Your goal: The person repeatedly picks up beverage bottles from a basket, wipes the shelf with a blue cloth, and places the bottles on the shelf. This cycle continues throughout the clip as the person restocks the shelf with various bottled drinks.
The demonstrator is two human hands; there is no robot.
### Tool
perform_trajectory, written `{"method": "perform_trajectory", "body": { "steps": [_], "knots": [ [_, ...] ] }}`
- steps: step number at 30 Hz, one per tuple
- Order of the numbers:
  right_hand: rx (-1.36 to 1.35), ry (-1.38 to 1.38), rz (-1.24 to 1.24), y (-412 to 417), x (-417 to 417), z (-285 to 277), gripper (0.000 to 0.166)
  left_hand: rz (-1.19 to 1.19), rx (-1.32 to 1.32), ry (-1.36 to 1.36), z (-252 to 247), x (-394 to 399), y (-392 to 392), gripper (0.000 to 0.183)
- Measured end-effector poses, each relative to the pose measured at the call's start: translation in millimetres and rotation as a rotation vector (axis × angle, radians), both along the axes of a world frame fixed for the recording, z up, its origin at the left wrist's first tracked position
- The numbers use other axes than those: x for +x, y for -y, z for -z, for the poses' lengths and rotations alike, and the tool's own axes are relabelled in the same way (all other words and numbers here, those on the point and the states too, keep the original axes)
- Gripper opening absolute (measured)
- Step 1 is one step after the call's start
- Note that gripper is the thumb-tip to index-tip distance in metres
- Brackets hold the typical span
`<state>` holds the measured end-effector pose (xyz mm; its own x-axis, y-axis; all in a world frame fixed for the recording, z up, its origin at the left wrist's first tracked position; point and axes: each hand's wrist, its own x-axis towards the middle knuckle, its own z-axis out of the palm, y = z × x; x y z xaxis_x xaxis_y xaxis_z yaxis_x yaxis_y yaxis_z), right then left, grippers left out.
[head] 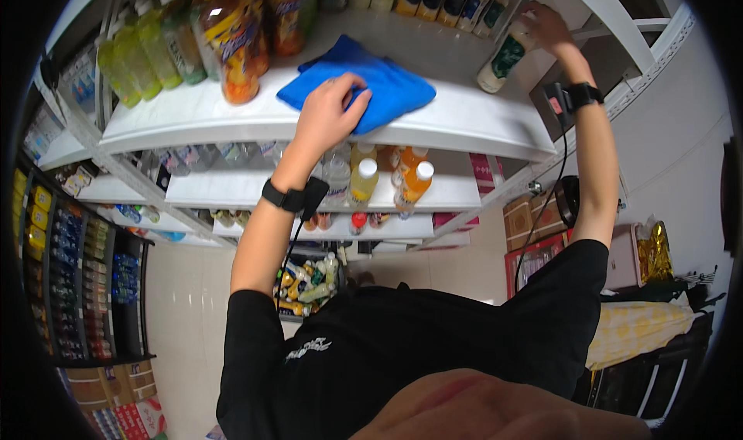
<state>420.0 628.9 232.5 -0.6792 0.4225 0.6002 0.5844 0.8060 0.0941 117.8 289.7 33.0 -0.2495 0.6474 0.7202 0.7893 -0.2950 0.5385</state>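
My left hand [335,110] rests at the front of a folded blue cloth [395,89] on the white metal shelf [453,106], its bent fingers on the fabric. Some of those fingertips are hidden. At the shelf's right end, my right hand [545,28] grips the upper part of a bottle [504,60] with a dark green label. That bottle leans, its base near the shelf surface; whether it touches is not plain. Left of the cloth stand orange drink bottles [235,62] with yellow caps.
Green drink bottles [139,62] line the shelf's left end, and a row of cartons or bottles [447,2] stands at its back. A lower shelf [261,187] holds more bottles. Below, a dark crate [307,283] of mixed bottles sits on the floor. Cables hang from both wrists.
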Motion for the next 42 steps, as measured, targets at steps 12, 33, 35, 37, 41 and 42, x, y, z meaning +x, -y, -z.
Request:
{"method": "perform_trajectory", "body": {
  "steps": [12, 33, 35, 37, 41, 42],
  "knots": [
    [-0.458, 0.037, -0.432, 353, -58, 66, 0.027, 0.334, 0.212, 0.097, 95, 55, 166, 0.066],
    [-1.009, 0.959, -0.949, 519, -311, 806, 0.022, -0.653, -0.969, 0.879, 501, 43, 440, 0.046],
    [-1.058, 0.915, -0.959, 512, -312, 831, 0.022, -0.669, -0.961, 0.878, 511, 44, 444, 0.045],
    [-1.093, 0.878, -1.008, 501, -308, 828, 0.023, -0.649, -0.968, 0.883, 509, 45, 443, 0.044],
    [-1.032, 0.717, -1.056, 477, -295, 771, 0.026, -0.577, -0.912, 0.836, 479, 46, 429, 0.043],
    [-1.091, 0.682, -1.069, 470, -291, 744, 0.024, -0.555, -0.881, 0.828, 464, 44, 423, 0.045]
  ]
}}
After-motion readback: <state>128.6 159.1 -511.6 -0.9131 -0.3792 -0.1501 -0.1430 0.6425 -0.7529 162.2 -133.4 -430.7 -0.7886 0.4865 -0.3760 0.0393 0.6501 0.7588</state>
